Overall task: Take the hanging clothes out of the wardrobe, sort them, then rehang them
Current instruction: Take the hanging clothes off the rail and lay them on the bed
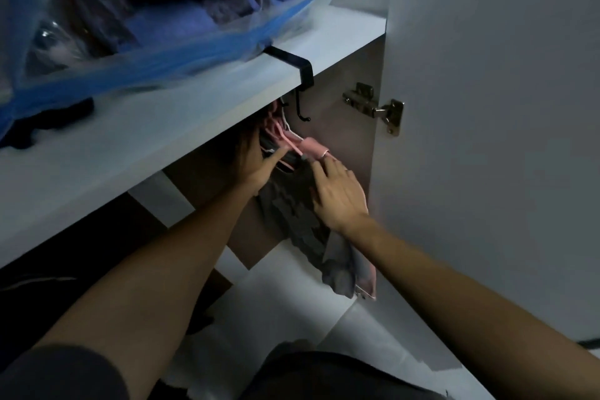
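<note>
pink hangers (285, 143) just above both hands; left hand (256, 162) grips them, right hand (337, 195) lies spread on grey garment (292, 214).

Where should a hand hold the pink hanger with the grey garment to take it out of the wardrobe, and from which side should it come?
Probably at the neck of the pink hanger, just below its hook, coming from the front and below. The shelf sits close above, so there is little room from the top. The left hand already holds there; the right hand rests on the grey garment.
</note>
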{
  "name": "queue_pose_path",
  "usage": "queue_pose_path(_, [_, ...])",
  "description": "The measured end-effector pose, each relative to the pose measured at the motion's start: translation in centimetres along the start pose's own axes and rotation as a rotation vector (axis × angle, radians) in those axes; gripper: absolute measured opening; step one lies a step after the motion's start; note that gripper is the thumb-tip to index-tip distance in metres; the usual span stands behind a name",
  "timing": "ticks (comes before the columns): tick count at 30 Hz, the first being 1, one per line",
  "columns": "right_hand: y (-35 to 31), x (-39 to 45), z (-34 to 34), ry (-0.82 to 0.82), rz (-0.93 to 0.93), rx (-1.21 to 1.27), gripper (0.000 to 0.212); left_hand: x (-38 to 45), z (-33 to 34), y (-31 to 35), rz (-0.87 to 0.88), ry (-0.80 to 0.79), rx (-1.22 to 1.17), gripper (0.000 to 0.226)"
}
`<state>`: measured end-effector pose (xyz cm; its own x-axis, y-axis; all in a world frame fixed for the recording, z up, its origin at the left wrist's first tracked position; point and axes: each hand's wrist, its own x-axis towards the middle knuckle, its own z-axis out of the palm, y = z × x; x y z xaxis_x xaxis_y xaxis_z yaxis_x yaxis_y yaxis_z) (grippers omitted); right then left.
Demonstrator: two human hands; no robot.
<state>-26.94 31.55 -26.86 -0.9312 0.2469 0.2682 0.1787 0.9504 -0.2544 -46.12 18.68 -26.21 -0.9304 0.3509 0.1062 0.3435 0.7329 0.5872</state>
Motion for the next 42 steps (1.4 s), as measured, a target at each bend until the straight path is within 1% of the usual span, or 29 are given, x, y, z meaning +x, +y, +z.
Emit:
queue_pose_path(3, [0.7,0.9,0.3,-0.019,0.069,-0.042,0.074,1.4,0.4,0.1,0.036,-0.026,-0.016,0.116])
queue_pose_path(5, [1.2,1.5,0.2,-0.007,0.083,-0.032,0.065,2.0,0.5,0.0,0.074,-0.035,-0.031,0.111])
queue_pose_path(9, [1.7,2.6,-0.3,0.009,0.084,-0.013,0.048,2.0,-0.1,-0.4,0.087,0.043,-0.007,0.113])
queue_pose_path(13, [1.9,2.8,-0.7,-0.010,0.110,0.024,0.042,0.7,-0.8,0.0,0.087,0.107,0.016,0.091])
queue_pose_path(17, [2.1,2.5,-1.4,0.012,0.112,0.015,0.032,-0.7,-1.8,-1.0,0.140,0.117,0.055,0.070])
queue_pose_path(20, [2.0,2.5,-2.4,0.029,0.068,-0.007,0.028,-1.2,-2.6,-2.5,0.150,0.158,0.096,0.076])
queue_pose_path(23, [1.8,2.2,-3.7,0.043,0.043,0.011,0.032,-2.1,-3.3,-2.0,0.113,0.174,0.071,0.083])
queue_pose_path(26, [2.2,1.2,-4.9,0.047,0.047,0.037,0.034,-3.5,-3.9,-0.6,0.142,0.203,0.081,0.074])
queue_pose_path(29, [3.2,-1.4,-5.9,0.045,0.045,0.066,0.034,-6.2,-4.4,0.3,0.205,0.214,0.056,0.056])
queue_pose_path(32, [4.4,-5.8,-6.3,0.048,0.046,0.112,0.031,-10.3,-4.1,1.1,0.265,0.221,0.074,0.047])
queue_pose_path(34, [5.3,-9.3,-6.7,0.064,0.065,0.166,0.028,-13.0,-3.8,1.4,0.277,0.219,0.067,0.045])
queue_pose_path(36, [6.4,-12.6,-7.5,0.077,0.120,0.231,0.023,-15.5,-3.5,1.6,0.284,0.199,0.066,0.048])
queue_pose_path(39, [8.3,-17.7,-9.2,0.085,0.170,0.299,0.007,-18.8,-2.8,2.5,0.272,0.142,0.099,0.049])
queue_pose_path(42, [9.9,-22.3,-11.2,0.107,0.183,0.326,0.004,-21.7,-1.6,4.1,0.322,0.132,0.136,0.047])
